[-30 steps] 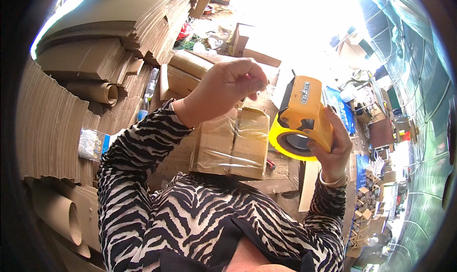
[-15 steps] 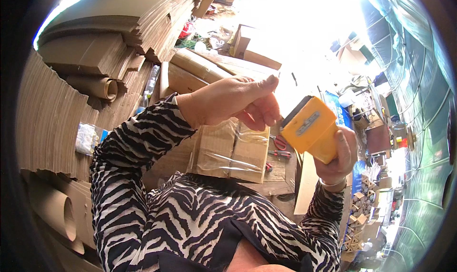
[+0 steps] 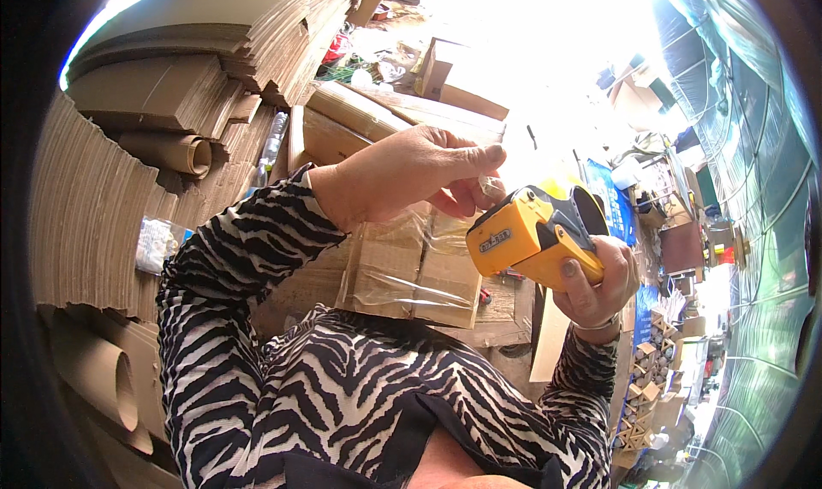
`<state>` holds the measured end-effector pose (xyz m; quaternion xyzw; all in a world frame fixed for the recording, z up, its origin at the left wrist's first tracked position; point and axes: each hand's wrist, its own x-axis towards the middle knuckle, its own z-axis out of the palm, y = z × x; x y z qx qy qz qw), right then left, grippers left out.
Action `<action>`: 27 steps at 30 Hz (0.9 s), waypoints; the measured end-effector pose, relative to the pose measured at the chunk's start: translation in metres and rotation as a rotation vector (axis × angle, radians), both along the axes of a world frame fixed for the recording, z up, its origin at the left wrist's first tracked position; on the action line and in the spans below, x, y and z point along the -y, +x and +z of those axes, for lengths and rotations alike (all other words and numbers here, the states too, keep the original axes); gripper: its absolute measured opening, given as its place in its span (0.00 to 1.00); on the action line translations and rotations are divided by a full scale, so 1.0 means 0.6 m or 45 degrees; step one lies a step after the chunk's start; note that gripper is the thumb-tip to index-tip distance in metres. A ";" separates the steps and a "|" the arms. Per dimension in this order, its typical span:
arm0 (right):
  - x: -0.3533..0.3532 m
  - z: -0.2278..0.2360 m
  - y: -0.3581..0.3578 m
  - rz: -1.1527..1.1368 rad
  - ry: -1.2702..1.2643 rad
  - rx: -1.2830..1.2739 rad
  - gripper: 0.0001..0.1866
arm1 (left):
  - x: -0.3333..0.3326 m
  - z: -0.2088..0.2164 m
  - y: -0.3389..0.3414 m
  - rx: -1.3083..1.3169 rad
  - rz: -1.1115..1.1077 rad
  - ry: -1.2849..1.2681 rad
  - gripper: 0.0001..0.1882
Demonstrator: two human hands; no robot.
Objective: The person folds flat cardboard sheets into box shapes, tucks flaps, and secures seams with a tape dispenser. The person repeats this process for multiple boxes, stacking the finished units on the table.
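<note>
The right hand's grip (image 3: 604, 279) is clamped on a yellow tape dispenser (image 3: 531, 249), which is raised above the tabletop (image 3: 503, 322), tilted, just right of and partly in front of a brown carton (image 3: 407, 271); the left hand's grip (image 3: 419, 168) has its thumb and fingers together on a small glinting scrap of clear film (image 3: 490, 187), probably tape, above the far part of the carton; whether that film joins the dispenser cannot be told; the carton lies near the body, its seam running near to far, with shiny clear film across its near part. In this inspector's judgement, the step is handling the film end; good practice would be to pinch it by its extreme edge, hold the dispenser firmly by its body, keep fingers off any cutting edge and let the film neither fold nor twist. Count: hands, two; dispensers, one; film scraps in the fingers, one; cartons directly before the body, one; pale cardboard strips (image 3: 550, 339) near right, one; small red objects (image 3: 485, 297) by the carton's right edge, at least one; rolled cardboard (image 3: 163, 153) at far left, one roll; flat cardboard sheets (image 3: 90, 215) stacked left, too many to count.
</note>
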<state>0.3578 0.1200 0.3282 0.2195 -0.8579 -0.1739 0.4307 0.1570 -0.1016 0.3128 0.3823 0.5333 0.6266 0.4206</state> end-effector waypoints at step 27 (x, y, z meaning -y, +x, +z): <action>-0.003 0.005 -0.011 -0.201 -0.319 0.295 0.37 | 0.038 0.037 -0.039 -1.509 0.570 0.339 0.12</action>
